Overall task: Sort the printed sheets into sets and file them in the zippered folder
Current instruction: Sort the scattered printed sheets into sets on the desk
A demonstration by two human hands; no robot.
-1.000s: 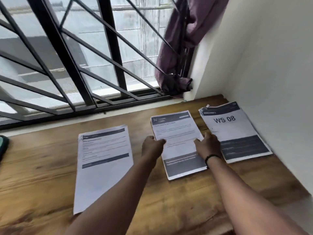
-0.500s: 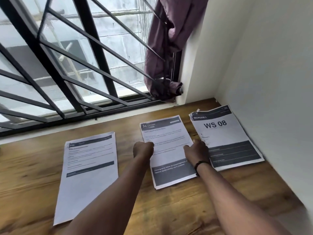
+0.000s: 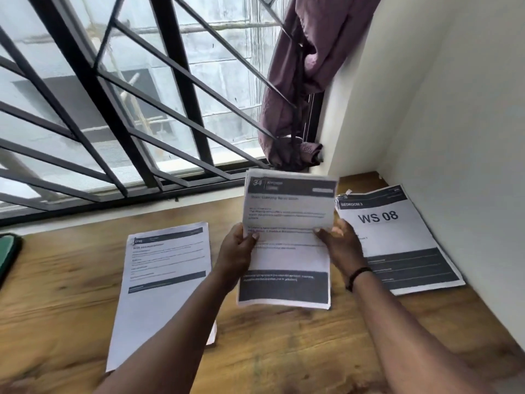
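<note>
Wood-grain desk (image 3: pixel 284 351) is seen under three printed stacks. The middle set (image 3: pixel 287 245), headed "34", is held off the desk between both hands: left hand (image 3: pixel 237 253) grips its left edge, thumb on the front; right hand (image 3: pixel 339 245) grips its right edge, fingers curled round the paper. The upper part of the set looks folded or fanned forward, so several sheets are likely held. To the left of the left hand, a second set (image 3: pixel 164 280) lies flat on the desk; to the right of the right hand, the "WS 08" set (image 3: pixel 397 240) lies flat against the wall, a corner turned up at its far edge. A dark green object (image 3: pixel 8 257) is partly seen far left of the hands; whether it is the zippered folder cannot be told. Step judged: sorting seems done, a set is being gathered for filing. Next move calls for squaring the edges, then carrying the set to the folder without sheets slipping.
</note>
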